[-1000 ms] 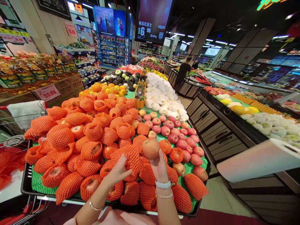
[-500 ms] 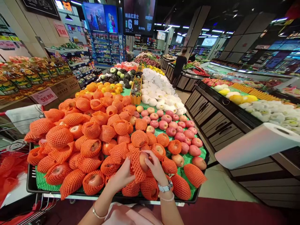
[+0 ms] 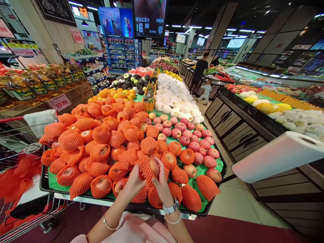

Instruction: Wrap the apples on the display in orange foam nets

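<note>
The fruit stand (image 3: 43, 180) stretches away toward twelve o'clock. Over its near side, the left hand (image 3: 136, 182) grips an orange foam net (image 3: 144, 169), its long axis hard to tell. The right hand (image 3: 161, 182), the nearer, curls round an apple (image 3: 154, 167) at its eleven o'clock, partly net-covered.

Left hand (image 3: 136, 182): bare; short, plain-looking nails too small to make out clearly
Bangle (image 3: 107, 225): worn on the left wrist; thin, rounded, pale and shiny
Right hand (image 3: 161, 183): bare, like the left
Watch (image 3: 170, 208): worn on the right wrist; silvery-white, banded
Bracelet (image 3: 173, 222): slim, whitish, just beside the watch on the elbow side
Top (image 3: 136, 230): pale pink, loosely folded in front
Sleeve (image 3: 79, 239): left one, pale pink, ending above the forearm
</note>
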A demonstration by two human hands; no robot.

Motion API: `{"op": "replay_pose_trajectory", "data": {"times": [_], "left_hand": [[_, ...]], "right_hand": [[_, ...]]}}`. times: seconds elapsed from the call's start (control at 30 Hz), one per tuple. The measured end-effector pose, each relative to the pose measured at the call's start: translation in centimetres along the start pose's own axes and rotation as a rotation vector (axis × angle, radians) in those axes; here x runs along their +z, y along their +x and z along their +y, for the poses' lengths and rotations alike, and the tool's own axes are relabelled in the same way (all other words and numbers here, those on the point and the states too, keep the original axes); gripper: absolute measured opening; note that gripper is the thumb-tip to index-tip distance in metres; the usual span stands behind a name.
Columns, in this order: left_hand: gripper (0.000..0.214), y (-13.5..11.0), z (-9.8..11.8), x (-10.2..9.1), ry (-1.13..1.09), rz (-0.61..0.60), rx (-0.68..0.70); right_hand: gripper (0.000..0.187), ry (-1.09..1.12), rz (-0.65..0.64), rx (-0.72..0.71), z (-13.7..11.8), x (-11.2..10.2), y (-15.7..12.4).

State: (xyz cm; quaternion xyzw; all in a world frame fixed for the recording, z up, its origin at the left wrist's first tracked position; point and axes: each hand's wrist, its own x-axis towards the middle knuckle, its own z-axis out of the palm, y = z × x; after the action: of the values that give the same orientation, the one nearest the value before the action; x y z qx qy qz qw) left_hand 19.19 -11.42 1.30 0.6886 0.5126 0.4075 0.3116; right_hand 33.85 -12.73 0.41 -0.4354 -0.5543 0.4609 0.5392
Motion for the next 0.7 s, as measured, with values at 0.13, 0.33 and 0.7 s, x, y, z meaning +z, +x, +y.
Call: {"op": "replay_pose_trajectory", "data": {"times": [0.13, 0.33, 0.7], "left_hand": [[0.033, -0.6, 0.1, 1.6, -0.005, 0.132, -0.006], [0.023, -1.8, -0.4, 3.6, 0.087, 0.184, -0.072], [0.027, -3.8, 0.2, 3.9, 0.393, 0.23, -0.142]], "right_hand": [[0.076, -0.271, 0.011, -0.121, -0.8, -0.3, -1.3], [0.039, -0.434, 0.149, -0.222, 0.9, -1.5, -2.9], [0.03, -0.39, 0.112, -0.093, 2.2, -2.3, -3.7]]}}
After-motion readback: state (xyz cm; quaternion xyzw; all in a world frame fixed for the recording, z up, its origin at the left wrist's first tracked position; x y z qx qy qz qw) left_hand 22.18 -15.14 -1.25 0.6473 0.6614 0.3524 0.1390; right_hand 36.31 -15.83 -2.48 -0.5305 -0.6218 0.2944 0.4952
